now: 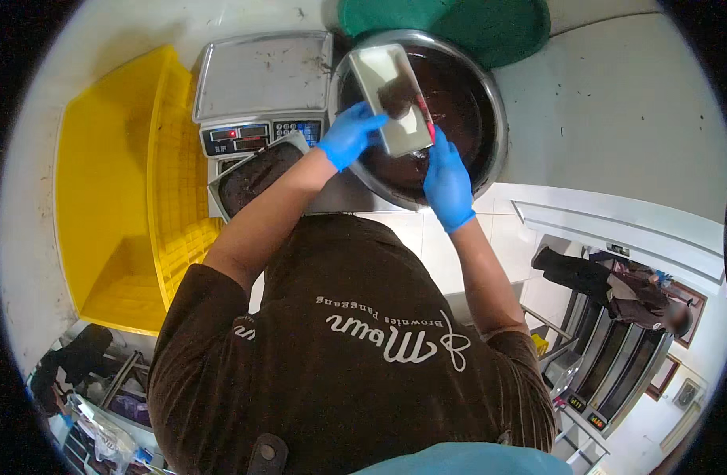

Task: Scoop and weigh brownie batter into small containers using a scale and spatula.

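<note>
Both hands wear blue gloves and hold a pale rectangular baking tin (412,127), tilted over a large metal bowl (501,124). My left hand (352,135) grips the tin's left side, thumb over its edge. My right hand (447,178) is at its lower right corner, beside a red strip (425,116) that I cannot identify. A patch of dark brown batter (397,97) lies inside the tin. More dark batter (461,127) fills part of the bowl. Under my left forearm, a second tin (233,172) contains a dark mass.
A digital scale (263,77) with a smeared metal platform stands left of the bowl. Farther left is a yellow plastic crate (111,208). A green round container (446,24) sits behind the bowl. Another person (630,291) stands at far right near a deck oven (601,356).
</note>
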Demonstrator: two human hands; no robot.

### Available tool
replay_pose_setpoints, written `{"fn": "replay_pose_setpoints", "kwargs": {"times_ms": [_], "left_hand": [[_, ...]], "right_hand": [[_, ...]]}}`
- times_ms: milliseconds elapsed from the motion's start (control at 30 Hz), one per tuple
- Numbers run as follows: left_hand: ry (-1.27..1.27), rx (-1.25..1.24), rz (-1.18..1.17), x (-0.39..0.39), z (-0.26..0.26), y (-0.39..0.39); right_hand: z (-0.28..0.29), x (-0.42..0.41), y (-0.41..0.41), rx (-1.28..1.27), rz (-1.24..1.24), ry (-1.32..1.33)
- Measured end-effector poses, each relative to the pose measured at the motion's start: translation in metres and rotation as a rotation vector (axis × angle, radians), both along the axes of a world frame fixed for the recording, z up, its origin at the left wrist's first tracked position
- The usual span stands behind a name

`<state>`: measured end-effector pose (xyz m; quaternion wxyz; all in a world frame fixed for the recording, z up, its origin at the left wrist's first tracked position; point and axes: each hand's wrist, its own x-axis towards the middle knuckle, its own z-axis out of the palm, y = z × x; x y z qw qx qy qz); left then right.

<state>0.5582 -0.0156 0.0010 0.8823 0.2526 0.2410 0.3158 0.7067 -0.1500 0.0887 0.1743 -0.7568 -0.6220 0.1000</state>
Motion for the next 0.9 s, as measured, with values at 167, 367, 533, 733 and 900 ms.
{"fn": "replay_pose_setpoints", "kwargs": {"times_ms": [167, 367, 533, 733, 900], "left_hand": [[0.045, -0.028, 0.013, -0.006, -0.004, -0.002], [0.041, 0.013, -0.016, -0.008, -0.009, -0.002], [0.052, 0.010, -0.010, -0.026, -0.001, -0.003], [0.167, 0.083, 0.134, -0.082, 0.023, -0.011], [0.174, 0.080, 0.307, -0.125, 0.022, -0.019]], "right_hand": [[0.005, -0.002, 0.006, 0.211, -0.124, 0.366], [0.011, 0.029, 0.016, -0.458, -0.140, 2.368], [0.070, 0.029, 0.023, -0.194, -0.052, 1.842], [-0.030, 0.115, 0.023, -0.203, -0.023, -0.139], [-0.159, 0.125, 0.053, -0.271, 0.223, -0.322]]}}
